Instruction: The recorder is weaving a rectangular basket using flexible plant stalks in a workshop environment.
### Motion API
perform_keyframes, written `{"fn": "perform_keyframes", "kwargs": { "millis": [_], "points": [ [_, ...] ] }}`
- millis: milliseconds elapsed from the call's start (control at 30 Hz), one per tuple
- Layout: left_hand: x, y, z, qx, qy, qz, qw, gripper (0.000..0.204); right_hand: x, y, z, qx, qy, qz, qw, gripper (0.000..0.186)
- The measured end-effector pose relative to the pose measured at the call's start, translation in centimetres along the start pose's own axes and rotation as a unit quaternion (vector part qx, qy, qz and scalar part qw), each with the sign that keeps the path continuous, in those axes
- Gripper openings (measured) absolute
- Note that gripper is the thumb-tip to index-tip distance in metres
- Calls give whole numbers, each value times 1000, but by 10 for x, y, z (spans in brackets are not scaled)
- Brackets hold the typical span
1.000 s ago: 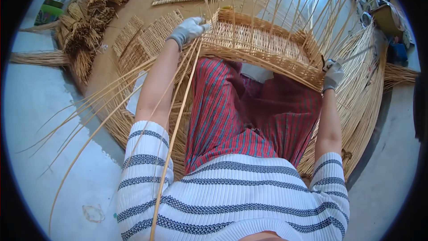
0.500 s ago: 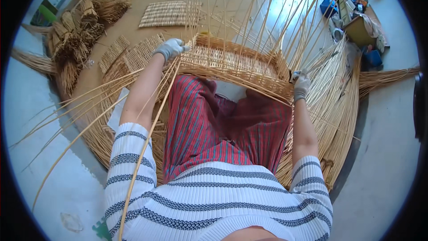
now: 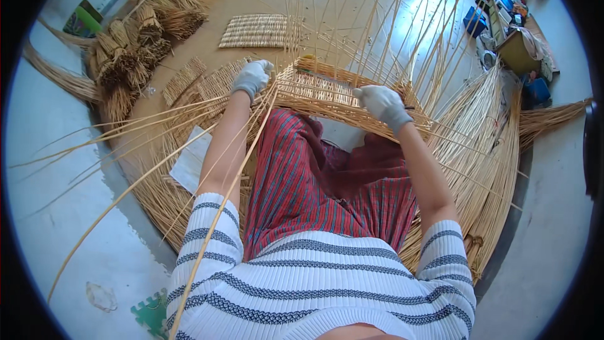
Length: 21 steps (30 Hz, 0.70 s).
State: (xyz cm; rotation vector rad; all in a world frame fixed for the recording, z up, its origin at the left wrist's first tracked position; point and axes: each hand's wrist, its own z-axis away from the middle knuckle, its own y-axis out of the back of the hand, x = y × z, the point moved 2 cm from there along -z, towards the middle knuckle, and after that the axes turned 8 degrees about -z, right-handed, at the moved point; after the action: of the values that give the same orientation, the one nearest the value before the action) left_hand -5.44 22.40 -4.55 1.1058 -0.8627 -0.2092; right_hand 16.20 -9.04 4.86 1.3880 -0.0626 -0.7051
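Observation:
A half-woven rectangular wicker basket (image 3: 321,106) rests across my knees, long upright canes rising from its far side. At its left corner, my left hand (image 3: 253,77) in a pale work glove is closed beside the loose canes (image 3: 182,110) that fan out leftward. What its fingers grip is hidden. My right hand (image 3: 382,104), gloved too, is closed over the right half of the basket, its fingertips at the woven inside. A short dark piece, perhaps a tool handle, sticks out beside the right wrist; what the fingers hold does not show clearly.
Bundles of cane (image 3: 135,50) are piled at the far left. Flat woven panels (image 3: 259,30) lie on the floor beyond the basket. To the right spreads a large sheaf of pale canes (image 3: 481,138), with a cluttered box (image 3: 521,52) behind it.
My right hand has moved left and inward from the basket's right end to over its right half. My left hand stays by the left corner. The whole view has shifted slightly.

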Motion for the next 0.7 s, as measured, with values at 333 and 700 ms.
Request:
{"fn": "perform_keyframes", "kwargs": {
  "millis": [333,700],
  "points": [
    [14,-5,7,15,-10,100,995,46,-48,-35,-58,-12,16,43,999,55],
    [25,-4,16,131,-65,103,984,16,81,37,1,58,-42,-64,995,43]
  ]
}}
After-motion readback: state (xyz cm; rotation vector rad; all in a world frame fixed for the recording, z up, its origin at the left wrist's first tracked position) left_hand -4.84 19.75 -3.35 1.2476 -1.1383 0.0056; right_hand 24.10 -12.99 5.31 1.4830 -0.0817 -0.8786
